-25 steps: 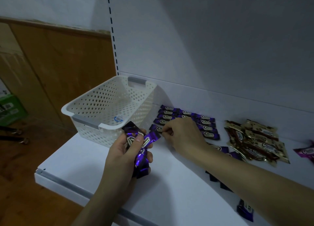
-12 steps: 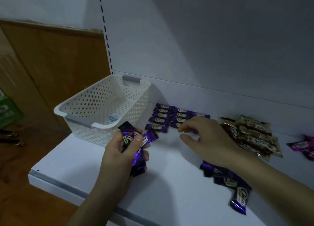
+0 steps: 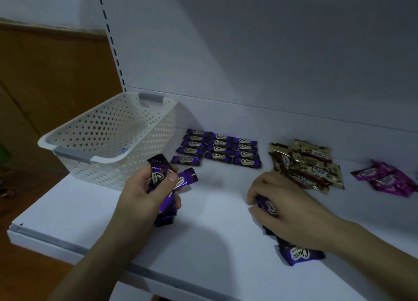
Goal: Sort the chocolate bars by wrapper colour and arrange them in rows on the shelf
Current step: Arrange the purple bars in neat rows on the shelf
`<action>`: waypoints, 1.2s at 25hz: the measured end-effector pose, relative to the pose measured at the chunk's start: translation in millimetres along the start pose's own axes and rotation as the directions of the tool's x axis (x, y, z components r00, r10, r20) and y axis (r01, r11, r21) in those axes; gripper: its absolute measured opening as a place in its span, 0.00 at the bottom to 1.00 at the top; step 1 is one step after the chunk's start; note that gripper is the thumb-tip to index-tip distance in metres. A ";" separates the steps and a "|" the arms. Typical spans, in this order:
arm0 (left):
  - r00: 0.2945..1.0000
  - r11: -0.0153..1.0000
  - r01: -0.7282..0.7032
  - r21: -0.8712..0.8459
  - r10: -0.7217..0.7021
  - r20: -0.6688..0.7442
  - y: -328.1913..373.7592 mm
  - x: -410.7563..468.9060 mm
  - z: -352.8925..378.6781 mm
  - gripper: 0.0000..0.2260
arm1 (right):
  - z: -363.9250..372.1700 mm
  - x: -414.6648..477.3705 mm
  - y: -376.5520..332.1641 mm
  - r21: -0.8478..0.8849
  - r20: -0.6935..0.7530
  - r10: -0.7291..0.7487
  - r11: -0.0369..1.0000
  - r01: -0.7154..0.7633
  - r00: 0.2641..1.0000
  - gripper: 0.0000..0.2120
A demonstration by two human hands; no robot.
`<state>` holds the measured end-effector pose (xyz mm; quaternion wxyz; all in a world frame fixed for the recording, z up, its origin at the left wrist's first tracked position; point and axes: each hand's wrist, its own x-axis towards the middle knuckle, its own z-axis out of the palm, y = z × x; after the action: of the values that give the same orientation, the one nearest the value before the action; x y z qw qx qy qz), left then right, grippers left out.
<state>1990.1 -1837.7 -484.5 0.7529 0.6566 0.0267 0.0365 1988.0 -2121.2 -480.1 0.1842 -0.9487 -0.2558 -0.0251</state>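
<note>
My left hand (image 3: 147, 192) grips a bunch of purple chocolate bars (image 3: 167, 181) above the white shelf (image 3: 203, 233). My right hand (image 3: 287, 208) curls round a purple bar (image 3: 268, 207) from a loose heap of purple bars (image 3: 298, 253) lying near the shelf's front. Purple bars (image 3: 218, 149) lie in neat rows at the back of the shelf, beside the basket. To their right sits a pile of gold-and-brown bars (image 3: 309, 165), and a pile of pink bars (image 3: 384, 178) lies at the far right.
A white perforated basket (image 3: 108, 138) with grey handles stands on the shelf's left end. The shelf's white back panel (image 3: 248, 52) rises behind everything. A wooden wall panel (image 3: 56, 79) and floor lie to the left, beyond the shelf edge.
My right hand left the purple rows, swung right and back toward me, and now grips a bar from the loose purple heap. My left hand kept its bunch.
</note>
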 end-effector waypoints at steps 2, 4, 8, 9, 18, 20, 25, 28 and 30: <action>1.000 0.999 0.018 -0.026 -0.018 0.007 1.3 -0.4 4.0 0.04 | -7.5 -4.6 -1.6 0.004 0.024 0.002 1.000 -0.002 1.000 0.05; 0.998 0.995 0.061 -0.073 -0.058 0.040 2.7 -0.8 11.3 0.04 | -14.1 2.7 -8.5 0.025 -0.004 -0.001 1.000 0.001 1.000 0.10; 0.995 0.997 0.045 -0.055 -0.040 0.094 1.7 4.0 29.3 0.05 | -15.2 52.6 -46.2 0.466 -0.052 0.111 0.882 -0.074 0.992 0.13; 0.994 0.998 0.045 -0.050 -0.040 0.098 1.0 6.0 31.8 0.06 | -10.7 64.3 -55.4 0.604 -0.027 0.151 0.790 -0.104 0.988 0.12; 0.972 0.941 0.220 -0.256 -0.191 0.135 -1.7 17.3 13.5 0.08 | 6.8 78.4 -31.4 0.642 -0.126 0.326 0.746 -0.174 0.937 0.10; 0.950 0.907 0.298 -0.296 -0.252 0.186 -2.9 23.1 9.1 0.11 | 15.5 74.8 -28.4 0.388 -0.163 0.203 0.913 -0.127 0.965 0.11; 0.938 0.902 0.342 -0.264 -0.312 0.149 -5.3 26.4 7.6 0.11 | 10.1 64.1 -20.1 0.232 -0.236 0.152 0.968 -0.096 0.960 0.12; 0.947 0.922 0.315 -0.226 -0.290 0.141 -1.5 20.7 12.3 0.11 | 5.9 63.3 -22.3 0.306 -0.276 0.215 0.944 -0.127 0.937 0.10; 0.955 0.933 0.291 -0.211 -0.271 0.116 2.8 16.1 14.5 0.12 | 10.7 67.9 -26.9 0.224 -0.174 0.148 0.969 -0.108 0.974 0.08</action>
<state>2007.3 -1850.2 -479.7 0.8203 0.5573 0.0839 -0.0970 2033.1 -2063.4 -471.3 0.3094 -0.9314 -0.1763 -0.0755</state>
